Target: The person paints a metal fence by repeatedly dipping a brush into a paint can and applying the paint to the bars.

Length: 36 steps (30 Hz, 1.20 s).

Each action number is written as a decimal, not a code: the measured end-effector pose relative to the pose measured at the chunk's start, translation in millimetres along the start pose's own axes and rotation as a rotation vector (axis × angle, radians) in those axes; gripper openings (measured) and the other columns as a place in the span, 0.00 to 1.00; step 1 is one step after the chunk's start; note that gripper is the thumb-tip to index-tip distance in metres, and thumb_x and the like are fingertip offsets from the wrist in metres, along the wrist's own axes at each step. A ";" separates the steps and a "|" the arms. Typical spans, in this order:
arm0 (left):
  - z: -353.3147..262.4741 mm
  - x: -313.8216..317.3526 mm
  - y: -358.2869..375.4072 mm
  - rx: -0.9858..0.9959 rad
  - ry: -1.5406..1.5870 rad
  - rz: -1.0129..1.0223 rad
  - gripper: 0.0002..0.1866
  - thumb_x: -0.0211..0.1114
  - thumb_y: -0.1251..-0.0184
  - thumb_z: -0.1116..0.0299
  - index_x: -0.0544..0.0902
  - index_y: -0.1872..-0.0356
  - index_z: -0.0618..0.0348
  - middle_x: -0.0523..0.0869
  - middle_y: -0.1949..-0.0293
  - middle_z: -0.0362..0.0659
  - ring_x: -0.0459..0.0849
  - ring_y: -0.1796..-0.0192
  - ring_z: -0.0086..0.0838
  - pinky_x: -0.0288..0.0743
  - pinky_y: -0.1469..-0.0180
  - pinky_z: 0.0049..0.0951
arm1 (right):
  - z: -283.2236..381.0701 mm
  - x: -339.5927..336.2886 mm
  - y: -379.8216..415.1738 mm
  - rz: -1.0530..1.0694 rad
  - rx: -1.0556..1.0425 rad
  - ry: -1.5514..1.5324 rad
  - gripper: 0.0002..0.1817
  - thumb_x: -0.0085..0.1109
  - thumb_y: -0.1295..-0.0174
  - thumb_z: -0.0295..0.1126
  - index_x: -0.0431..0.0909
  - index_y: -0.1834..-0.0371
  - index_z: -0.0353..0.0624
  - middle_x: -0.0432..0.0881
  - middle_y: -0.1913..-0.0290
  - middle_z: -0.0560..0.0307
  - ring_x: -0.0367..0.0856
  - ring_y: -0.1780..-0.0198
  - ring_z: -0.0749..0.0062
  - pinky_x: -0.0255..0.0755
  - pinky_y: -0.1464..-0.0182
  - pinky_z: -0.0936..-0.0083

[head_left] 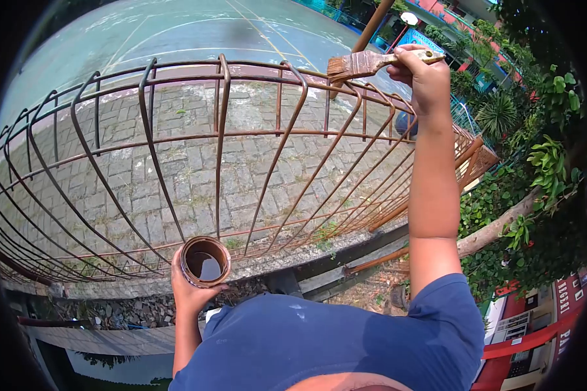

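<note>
My left hand (188,293) is wrapped round an open can (205,262) with dark brown liquid inside, low in front of my body and close to the fence's lower part. At the upper right, my right hand (419,70) grips the handle of a paintbrush (365,66). The brush points left, and its brown-stained bristles are at the top rail of the wire fence (222,133); whether they touch it I cannot tell. Brown and rust tones cover the fence bars, which bend over at the top.
Behind the fence lie grey paving bricks (176,163) and a green court (176,32) with painted lines. A concrete kerb (306,259) runs under the fence. Leafy plants and a branch (502,225) stand on the right. A blue round object (406,124) is behind the fence.
</note>
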<state>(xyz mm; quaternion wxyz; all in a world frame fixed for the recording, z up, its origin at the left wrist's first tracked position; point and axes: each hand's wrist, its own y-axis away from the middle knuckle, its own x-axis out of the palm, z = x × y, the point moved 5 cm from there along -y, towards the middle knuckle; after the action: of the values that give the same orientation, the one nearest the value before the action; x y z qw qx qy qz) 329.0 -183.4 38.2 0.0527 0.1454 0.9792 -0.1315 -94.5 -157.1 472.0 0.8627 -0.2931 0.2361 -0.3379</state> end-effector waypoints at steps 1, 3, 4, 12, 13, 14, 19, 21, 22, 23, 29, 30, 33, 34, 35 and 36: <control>4.9 -3.7 -0.8 -0.009 -0.028 0.006 0.68 0.94 0.82 0.57 0.67 0.29 0.64 0.82 0.39 0.51 0.82 0.35 0.42 0.75 0.31 0.42 | 5.9 9.2 5.9 0.011 -0.015 -0.031 0.06 0.69 0.36 0.26 0.85 0.61 0.35 0.89 0.67 0.52 0.90 0.71 0.72 0.85 0.69 0.79; 6.6 -5.0 -1.6 -0.065 -0.039 0.022 0.67 0.93 0.83 0.56 0.68 0.29 0.63 0.81 0.38 0.52 0.81 0.34 0.45 0.73 0.30 0.43 | 11.1 30.6 16.5 0.067 -0.007 -0.046 0.07 0.71 0.37 0.25 0.84 0.60 0.33 0.88 0.67 0.54 0.90 0.71 0.72 0.85 0.69 0.78; 4.6 -6.3 -2.6 -0.057 -0.085 0.035 0.68 0.93 0.83 0.56 0.68 0.28 0.63 0.81 0.37 0.52 0.80 0.34 0.45 0.72 0.29 0.44 | 3.9 31.8 12.8 0.076 0.024 0.009 0.07 0.71 0.38 0.26 0.85 0.61 0.34 0.88 0.68 0.54 0.90 0.71 0.72 0.86 0.68 0.78; 11.3 -10.5 0.9 -0.048 -0.271 0.060 0.71 0.94 0.83 0.52 0.65 0.26 0.60 0.78 0.33 0.53 0.77 0.30 0.48 0.70 0.28 0.46 | 28.1 43.1 27.1 0.091 -0.323 0.402 0.05 0.72 0.39 0.28 0.86 0.65 0.38 0.87 0.70 0.62 0.86 0.69 0.82 0.79 0.66 0.82; 11.0 -9.0 0.9 -0.054 -0.255 0.055 0.71 0.94 0.83 0.52 0.65 0.26 0.60 0.78 0.33 0.53 0.77 0.30 0.48 0.70 0.28 0.46 | 37.9 44.8 31.3 0.112 -0.226 0.209 0.05 0.72 0.38 0.26 0.86 0.64 0.36 0.88 0.69 0.60 0.87 0.68 0.80 0.83 0.65 0.81; 9.4 -7.3 1.9 -0.062 -0.240 0.053 0.71 0.94 0.84 0.52 0.65 0.26 0.61 0.78 0.33 0.53 0.77 0.30 0.48 0.70 0.28 0.46 | 46.4 42.1 31.9 0.100 -0.239 0.005 0.05 0.71 0.37 0.24 0.86 0.62 0.34 0.88 0.67 0.56 0.89 0.68 0.76 0.87 0.63 0.79; -4.7 2.5 8.5 -0.020 -0.259 0.010 0.70 0.94 0.84 0.54 0.66 0.28 0.61 0.80 0.37 0.53 0.79 0.33 0.48 0.71 0.29 0.47 | 15.9 14.6 3.9 0.089 -0.225 0.150 0.06 0.71 0.36 0.25 0.86 0.60 0.34 0.89 0.65 0.53 0.90 0.66 0.73 0.88 0.62 0.78; -1.9 7.4 15.0 -0.016 -0.221 -0.013 0.70 0.94 0.85 0.55 0.66 0.27 0.61 0.80 0.36 0.53 0.78 0.32 0.48 0.71 0.29 0.47 | 4.2 -2.6 -4.7 0.080 -0.209 0.170 0.07 0.72 0.36 0.25 0.87 0.58 0.35 0.89 0.65 0.54 0.90 0.66 0.73 0.87 0.61 0.78; -1.2 9.7 19.2 -0.031 -0.216 -0.035 0.70 0.94 0.85 0.56 0.66 0.27 0.61 0.79 0.35 0.53 0.78 0.32 0.48 0.71 0.28 0.46 | 12.2 -14.6 -0.5 0.044 -0.240 0.116 0.06 0.71 0.35 0.25 0.86 0.59 0.34 0.89 0.64 0.54 0.90 0.66 0.72 0.87 0.61 0.78; -1.7 12.0 24.4 -0.034 -0.222 -0.066 0.70 0.94 0.85 0.56 0.66 0.27 0.61 0.79 0.35 0.53 0.78 0.32 0.48 0.70 0.28 0.46 | 20.8 -26.1 9.0 0.002 -0.251 0.102 0.06 0.69 0.34 0.23 0.86 0.58 0.33 0.89 0.64 0.54 0.90 0.66 0.70 0.87 0.61 0.77; -13.0 21.4 52.2 -0.099 -0.176 -0.178 0.69 0.93 0.83 0.59 0.66 0.26 0.60 0.78 0.35 0.52 0.77 0.31 0.47 0.70 0.28 0.45 | 59.3 -10.3 123.1 0.375 -0.789 0.375 0.11 0.71 0.50 0.12 0.85 0.63 0.34 0.87 0.65 0.49 0.86 0.68 0.66 0.80 0.62 0.75; -13.3 21.1 52.4 -0.099 -0.194 -0.177 0.68 0.93 0.82 0.59 0.66 0.26 0.60 0.78 0.35 0.52 0.78 0.31 0.47 0.71 0.28 0.45 | 62.7 9.7 136.2 0.441 -0.798 0.486 0.12 0.73 0.52 0.14 0.86 0.64 0.37 0.87 0.68 0.49 0.87 0.68 0.63 0.80 0.64 0.74; -18.0 20.9 51.8 -0.102 -0.224 -0.146 0.68 0.93 0.81 0.61 0.66 0.26 0.60 0.78 0.35 0.52 0.78 0.31 0.46 0.72 0.29 0.45 | 41.5 44.3 150.0 0.443 -1.043 0.786 0.11 0.69 0.50 0.23 0.86 0.62 0.46 0.84 0.67 0.58 0.86 0.69 0.63 0.79 0.69 0.69; -17.0 20.4 51.3 -0.091 -0.234 -0.144 0.68 0.93 0.81 0.61 0.66 0.26 0.60 0.78 0.35 0.52 0.78 0.31 0.46 0.72 0.29 0.45 | 33.9 55.8 147.7 0.466 -1.060 0.887 0.09 0.66 0.47 0.25 0.84 0.62 0.47 0.81 0.69 0.60 0.85 0.70 0.65 0.77 0.71 0.68; -14.2 18.6 51.2 -0.081 -0.241 -0.148 0.68 0.93 0.81 0.61 0.66 0.26 0.60 0.78 0.35 0.52 0.78 0.31 0.46 0.72 0.29 0.45 | 21.2 67.4 142.9 0.482 -1.036 1.014 0.10 0.66 0.47 0.25 0.84 0.61 0.48 0.80 0.70 0.59 0.85 0.70 0.65 0.77 0.71 0.67; -13.2 17.7 50.8 -0.070 -0.246 -0.155 0.68 0.93 0.81 0.60 0.66 0.26 0.59 0.78 0.35 0.52 0.78 0.31 0.46 0.72 0.29 0.45 | 12.8 74.1 139.8 0.496 -1.015 1.139 0.10 0.66 0.47 0.25 0.84 0.61 0.48 0.80 0.70 0.59 0.84 0.71 0.64 0.77 0.71 0.66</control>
<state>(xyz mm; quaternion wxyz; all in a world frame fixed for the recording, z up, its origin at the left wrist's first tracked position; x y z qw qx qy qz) 326.5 -128.1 36.0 0.1668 0.0503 0.9777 -0.1176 24.3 -122.3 372.7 0.4210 -0.3711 0.8232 -0.0854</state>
